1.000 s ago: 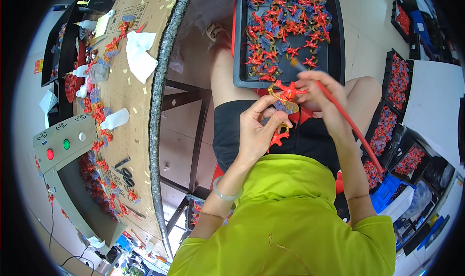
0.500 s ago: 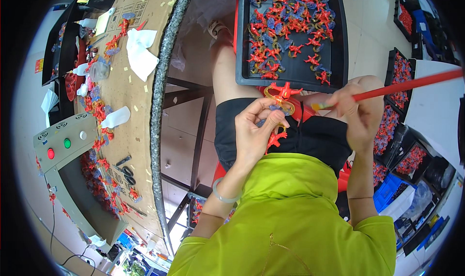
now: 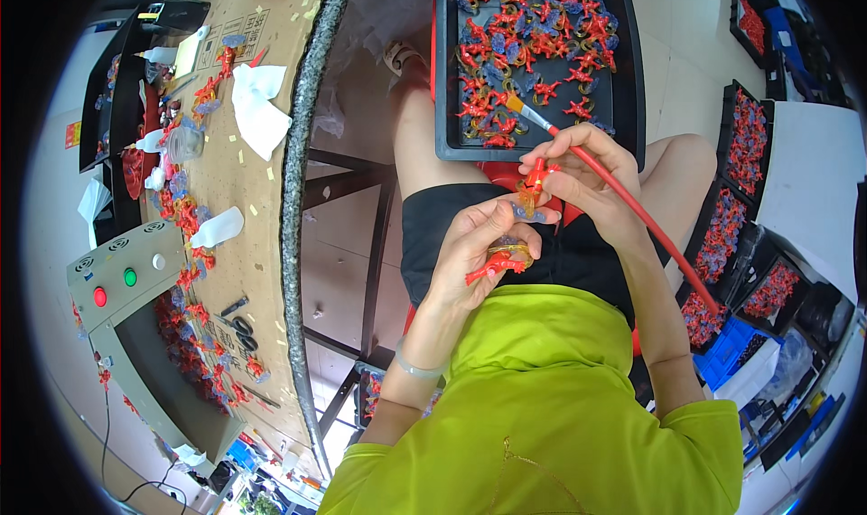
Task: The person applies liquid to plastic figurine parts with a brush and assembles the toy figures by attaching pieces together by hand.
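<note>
Above my lap, my left hand (image 3: 471,248) is closed around small plastic figurines. One red figurine (image 3: 497,265) with a yellow ring lies across its palm side. A second red figurine (image 3: 536,177), with an orange and clear blue lower part, stands up from its fingertips. The fingers of my right hand (image 3: 601,179) pinch this upper one too. Tucked in the same right hand is a paintbrush (image 3: 632,202) with a long red handle. Its flat bristles point up and left, over the near edge of the black tray (image 3: 540,154); whether they touch anything there I cannot tell.
Many red and blue figurines fill the tray beyond my knees. On the left, a workbench (image 3: 257,190) carries a white cloth (image 3: 259,108), a white bottle (image 3: 218,228), scissors (image 3: 242,332) and a grey machine (image 3: 126,285) with buttons. Crates of figurines (image 3: 720,235) stand at right.
My right hand has come left onto the upper figurine. The brush has swung round, bristles now up-left and handle down-right. My left hand has tilted the figurines.
</note>
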{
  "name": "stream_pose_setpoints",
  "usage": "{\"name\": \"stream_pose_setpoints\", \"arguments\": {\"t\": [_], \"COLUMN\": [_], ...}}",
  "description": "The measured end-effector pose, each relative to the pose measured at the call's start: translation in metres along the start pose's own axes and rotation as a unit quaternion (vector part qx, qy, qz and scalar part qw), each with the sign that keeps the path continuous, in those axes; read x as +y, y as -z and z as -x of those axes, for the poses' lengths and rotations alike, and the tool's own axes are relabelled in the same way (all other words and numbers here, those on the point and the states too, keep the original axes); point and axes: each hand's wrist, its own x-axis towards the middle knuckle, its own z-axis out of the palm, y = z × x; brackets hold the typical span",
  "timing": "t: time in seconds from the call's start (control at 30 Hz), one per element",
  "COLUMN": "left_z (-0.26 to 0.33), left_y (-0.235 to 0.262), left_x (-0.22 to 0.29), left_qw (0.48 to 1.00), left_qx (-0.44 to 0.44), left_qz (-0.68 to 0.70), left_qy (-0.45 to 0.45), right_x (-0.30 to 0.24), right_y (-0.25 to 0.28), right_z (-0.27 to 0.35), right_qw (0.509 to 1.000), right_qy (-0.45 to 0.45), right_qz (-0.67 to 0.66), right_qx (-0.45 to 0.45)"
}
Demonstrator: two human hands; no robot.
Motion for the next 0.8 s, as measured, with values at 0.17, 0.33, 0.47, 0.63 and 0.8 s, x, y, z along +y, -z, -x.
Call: {"name": "stream_pose_setpoints", "arguments": {"t": [0.17, 0.33, 0.47, 0.63, 0.8], "left_z": [0.003, 0.008, 0.010, 0.011, 0.009], "left_y": [-0.005, -0.014, -0.013, -0.012, 0.006], "left_x": [0.001, 0.002, 0.002, 0.007, -0.001], "left_qw": [0.999, 0.992, 0.991, 0.997, 0.973], "left_qx": [0.010, 0.033, 0.032, 0.022, -0.097], "left_qz": [-0.046, -0.096, -0.102, -0.051, 0.194], "left_qy": [-0.019, -0.074, -0.083, -0.045, 0.079], "right_x": [0.000, 0.000, 0.000, -0.007, -0.010], "right_y": [-0.008, -0.014, -0.015, -0.012, 0.001], "right_z": [0.000, 0.001, -0.002, -0.002, -0.006], "right_qw": [0.999, 0.998, 0.997, 0.999, 0.998], "right_qy": [-0.012, 0.014, 0.018, 0.016, -0.010], "right_qz": [-0.011, -0.049, -0.065, -0.049, 0.013], "right_qx": [0.043, 0.034, 0.023, 0.002, -0.067]}}
